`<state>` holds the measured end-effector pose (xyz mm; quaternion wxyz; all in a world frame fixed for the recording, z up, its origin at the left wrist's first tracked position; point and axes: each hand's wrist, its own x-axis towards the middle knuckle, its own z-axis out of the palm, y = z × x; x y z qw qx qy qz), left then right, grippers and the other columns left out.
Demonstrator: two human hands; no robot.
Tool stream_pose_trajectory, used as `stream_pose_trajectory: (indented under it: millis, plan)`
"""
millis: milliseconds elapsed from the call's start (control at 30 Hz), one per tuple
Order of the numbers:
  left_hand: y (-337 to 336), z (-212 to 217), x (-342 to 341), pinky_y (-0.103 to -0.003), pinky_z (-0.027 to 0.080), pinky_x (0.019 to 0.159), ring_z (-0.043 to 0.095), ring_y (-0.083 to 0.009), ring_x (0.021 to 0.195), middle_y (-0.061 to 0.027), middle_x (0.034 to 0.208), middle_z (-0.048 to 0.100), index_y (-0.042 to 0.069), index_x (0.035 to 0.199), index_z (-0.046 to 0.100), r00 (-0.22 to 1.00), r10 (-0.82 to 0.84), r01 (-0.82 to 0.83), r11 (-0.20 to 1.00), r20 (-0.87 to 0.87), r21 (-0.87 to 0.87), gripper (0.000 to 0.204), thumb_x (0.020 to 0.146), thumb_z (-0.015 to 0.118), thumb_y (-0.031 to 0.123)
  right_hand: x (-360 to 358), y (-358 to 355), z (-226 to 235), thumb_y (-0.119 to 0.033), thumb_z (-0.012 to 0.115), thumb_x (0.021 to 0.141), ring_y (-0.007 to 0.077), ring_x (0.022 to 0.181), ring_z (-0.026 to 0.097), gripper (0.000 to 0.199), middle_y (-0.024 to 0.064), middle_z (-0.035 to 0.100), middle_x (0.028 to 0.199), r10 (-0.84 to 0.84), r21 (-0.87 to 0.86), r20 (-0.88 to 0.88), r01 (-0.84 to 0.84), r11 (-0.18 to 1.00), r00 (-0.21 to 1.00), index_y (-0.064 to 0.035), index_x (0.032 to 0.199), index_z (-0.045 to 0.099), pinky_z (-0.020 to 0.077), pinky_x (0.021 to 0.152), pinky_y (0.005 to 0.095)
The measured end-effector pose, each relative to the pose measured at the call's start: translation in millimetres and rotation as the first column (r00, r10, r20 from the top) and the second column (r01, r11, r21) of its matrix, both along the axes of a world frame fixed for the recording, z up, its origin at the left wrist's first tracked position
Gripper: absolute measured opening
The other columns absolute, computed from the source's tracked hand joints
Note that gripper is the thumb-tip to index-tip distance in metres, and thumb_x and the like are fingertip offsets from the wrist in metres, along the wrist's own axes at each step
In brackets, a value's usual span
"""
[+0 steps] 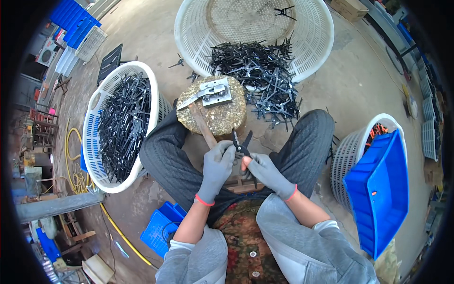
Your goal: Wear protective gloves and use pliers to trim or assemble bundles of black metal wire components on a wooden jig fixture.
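The left hand (216, 163), in a grey glove with an orange cuff, is closed around one black pair of pliers (241, 150) just below its pivot. The right hand (266, 171), gloved the same, grips the lower end of the same tool, with its thumb tip showing orange against the metal. The pliers stand nearly upright between the two hands, their long axis running away from the person's body, the two pointed tips spread in a narrow V toward the round stone block (213, 111). The left hand sits nearer that block and nearer the jaw end; the right hand is nearer the body and the handle end.

Taking the stone block as the landmark: one pair of pliers is in the hands, just on the body side of it. One grey metal jig plate (216, 93) lies on top of it, and one wooden hammer handle (202, 125) slants down off its near edge toward the left hand. There are three white mesh baskets: one to its left (94, 137), full of black pliers; one beyond it (312, 42), tipped and spilling a heap of them (257, 78) onto the floor; one far to its right (347, 151), carrying one blue plastic crate (380, 189). Those pliers are too many and too tangled to count.
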<state>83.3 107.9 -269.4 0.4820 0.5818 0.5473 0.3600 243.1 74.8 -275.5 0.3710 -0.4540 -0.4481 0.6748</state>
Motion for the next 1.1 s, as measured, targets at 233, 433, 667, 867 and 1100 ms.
stream_pose_trajectory:
  millis: [233,433,667,867,1100]
  plan:
    - [-5,9,20,-0.022,0.045,0.054,0.055,-0.0095,0.055,-0.0044,0.069,0.059,-0.002,0.106,0.058,0.993,-0.071,0.098,0.949,0.098,-0.3,0.032,0.096,0.044,0.024,36,16,-19,-0.035,0.044,0.096,0.0058,0.056,0.054,0.036,0.0002,0.056,0.067,-0.281,-0.102,-0.161,0.267,0.958,0.946,-0.0061,0.076,0.054,0.0414,0.051,0.0187]
    - [-24,19,11,-0.021,0.039,0.044,0.047,-0.0088,0.046,-0.0023,0.057,0.051,0.0,0.089,0.057,0.997,-0.043,0.064,0.923,0.064,-0.38,0.038,0.096,0.041,0.034,21,15,-18,-0.032,0.047,0.095,0.0118,0.083,0.061,0.037,0.0059,0.062,0.097,-0.179,0.158,-0.194,0.211,0.965,0.964,-0.0004,0.111,0.057,0.0466,0.076,0.0242]
    - [-60,-4,36,-0.025,0.035,0.038,0.046,-0.0111,0.04,-0.0027,0.052,0.05,0.0,0.081,0.055,0.975,-0.023,0.094,0.944,0.219,-0.317,0.037,0.097,0.039,0.028,-7,-7,-9,-0.028,0.047,0.095,0.0187,0.063,0.062,0.028,0.0136,0.061,0.087,-0.262,-0.241,-0.504,0.157,0.958,0.823,-0.0019,0.107,0.047,0.0488,0.046,0.0268]
    - [-43,0,7,-0.028,0.047,0.048,0.058,-0.0166,0.049,-0.0069,0.062,0.059,-0.002,0.09,0.058,0.948,-0.292,0.318,0.854,0.126,-0.412,0.035,0.096,0.043,0.029,1,11,-5,-0.031,0.047,0.095,0.0195,0.075,0.064,0.029,0.0091,0.058,0.082,-0.122,-0.314,-0.59,-0.087,0.945,0.798,-0.004,0.107,0.047,0.0518,0.057,0.0272]
    - [-9,8,-57,-0.028,0.043,0.088,0.057,-0.017,0.101,-0.0115,0.104,0.061,-0.005,0.116,0.052,0.979,-0.056,0.106,0.96,0.194,-0.258,0.04,0.094,0.046,0.027,-9,14,7,-0.033,0.042,0.096,0.0161,0.076,0.056,0.033,0.0046,0.052,0.077,-0.088,-0.244,-0.437,-0.024,0.97,0.895,-0.002,0.103,0.05,0.0436,0.066,0.0279]
